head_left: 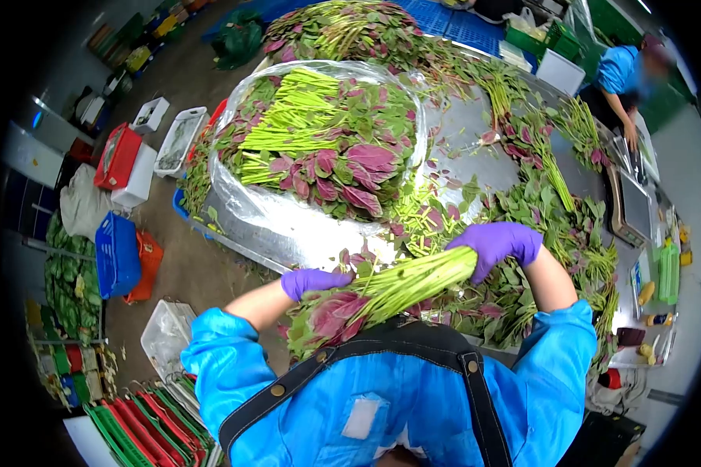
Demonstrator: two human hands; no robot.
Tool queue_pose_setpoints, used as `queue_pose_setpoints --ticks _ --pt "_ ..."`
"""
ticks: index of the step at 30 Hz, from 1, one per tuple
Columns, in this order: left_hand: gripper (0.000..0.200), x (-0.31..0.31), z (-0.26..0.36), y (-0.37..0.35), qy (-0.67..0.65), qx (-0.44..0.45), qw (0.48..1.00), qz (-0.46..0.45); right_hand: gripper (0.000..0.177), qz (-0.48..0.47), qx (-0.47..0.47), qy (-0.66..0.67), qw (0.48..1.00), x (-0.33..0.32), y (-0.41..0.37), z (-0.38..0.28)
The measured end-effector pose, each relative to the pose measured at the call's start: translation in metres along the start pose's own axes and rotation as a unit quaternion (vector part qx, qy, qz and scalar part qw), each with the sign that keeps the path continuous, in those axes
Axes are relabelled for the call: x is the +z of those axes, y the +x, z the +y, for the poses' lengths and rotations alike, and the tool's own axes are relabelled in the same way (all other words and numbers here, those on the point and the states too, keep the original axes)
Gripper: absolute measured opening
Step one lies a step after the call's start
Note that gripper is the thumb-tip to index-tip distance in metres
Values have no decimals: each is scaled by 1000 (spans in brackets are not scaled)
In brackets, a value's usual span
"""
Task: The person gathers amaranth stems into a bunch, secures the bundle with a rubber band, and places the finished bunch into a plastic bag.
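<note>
A steel table (475, 156) strewn with red-green stalks bears a clear bag (241, 198) of bundles, and crates (118, 253) stand on the concrete floor. Near the apron, the gloved left hand (313, 280) clasps the leafy end of a bunch of greens (397, 288), while the right hand (497, 243) curls closed over its stems.

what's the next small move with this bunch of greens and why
Probably press the right hand against the cut stem ends to square up the bunch: that hand caps the ends, the left hand grips the leafy end, and bunches in the plastic bag lie with stems aligned.
</note>
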State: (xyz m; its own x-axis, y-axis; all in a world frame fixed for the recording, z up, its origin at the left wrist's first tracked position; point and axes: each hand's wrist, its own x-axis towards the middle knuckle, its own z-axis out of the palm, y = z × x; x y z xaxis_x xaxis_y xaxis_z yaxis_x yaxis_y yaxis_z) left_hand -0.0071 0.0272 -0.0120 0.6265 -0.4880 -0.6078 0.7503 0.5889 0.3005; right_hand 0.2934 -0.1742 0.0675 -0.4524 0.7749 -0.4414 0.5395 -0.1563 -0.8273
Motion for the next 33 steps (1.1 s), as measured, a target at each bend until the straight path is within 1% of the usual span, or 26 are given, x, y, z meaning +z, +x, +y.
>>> queue_pose_setpoints --ticks 1,2,3,4,5,6,7,8,9,10,12,14,16,17,18,19,20,21,22,24,25,26,28,30,32,33 --pt "45 -26 -28 17 6 -9 1000 -3 59 0 26 19 999 -4 1 4" --pt "50 -76 -66 46 81 95 988 -93 60 -2 51 38 998 -6 3 6" --pt "56 -104 -82 63 152 199 951 -183 75 8 28 25 999 -5 8 15" --pt "56 -78 -68 52 155 195 950 -186 75 13 30 26 999 -3 7 18" --pt "61 -28 -47 26 214 209 946 -126 82 154 14 52 987 3 6 19" --pt "67 -1 -35 12 273 221 934 -64 91 293 -4 77 953 8 8 23" --pt "67 6 -35 6 260 222 939 -35 95 359 22 162 919 13 13 46" --pt "67 7 -41 4 223 228 948 -21 85 379 51 295 876 25 14 64" --pt "67 4 -48 3 174 230 957 -13 81 279 113 352 886 42 22 83" --pt "67 1 -52 3 138 237 962 -3 78 174 171 402 882 62 32 102" --pt "67 -4 -60 4 92 247 965 13 74 33 6 441 897 106 60 110" --pt "68 -5 -64 4 57 253 965 23 72 59 -134 513 846 125 84 88" --pt "68 -6 -67 3 38 257 965 32 71 63 -224 625 745 119 83 55" --pt "68 -6 -68 3 33 260 964 35 67 54 -242 638 729 115 83 45" --pt "68 -6 -68 3 27 263 964 37 67 53 -245 638 728 114 85 43" --pt "68 -5 -68 3 23 265 963 40 64 39 -173 563 807 113 86 42" --pt "68 -5 -69 4 21 267 963 42 60 23 -97 480 872 112 86 40" --pt "68 -5 -69 4 19 269 962 44 48 73 -86 451 886 99 72 2" --pt "69 -5 -69 4 15 269 962 44 48 74 -85 452 885 99 75 -6" --pt "69 -4 -69 7 9 272 961 43 38 144 -1 405 903 99 75 -12" --pt "69 -4 -69 7 7 273 961 45 32 141 17 420 896 95 72 -12" --pt "69 -4 -68 8 6 275 960 45 32 142 17 421 896 93 69 -6" --pt "69 -3 -69 8 2 278 959 46 28 174 -103 434 878 88 59 15" --pt "69 -3 -69 7 -1 282 958 49 22 264 -150 552 776 74 42 39" --pt "70 -3 -72 8 -8 282 958 51 23 361 -29 454 814 57 19 49" --pt "70 -3 -72 9 -12 284 957 53 30 352 41 326 876 62 13 43"
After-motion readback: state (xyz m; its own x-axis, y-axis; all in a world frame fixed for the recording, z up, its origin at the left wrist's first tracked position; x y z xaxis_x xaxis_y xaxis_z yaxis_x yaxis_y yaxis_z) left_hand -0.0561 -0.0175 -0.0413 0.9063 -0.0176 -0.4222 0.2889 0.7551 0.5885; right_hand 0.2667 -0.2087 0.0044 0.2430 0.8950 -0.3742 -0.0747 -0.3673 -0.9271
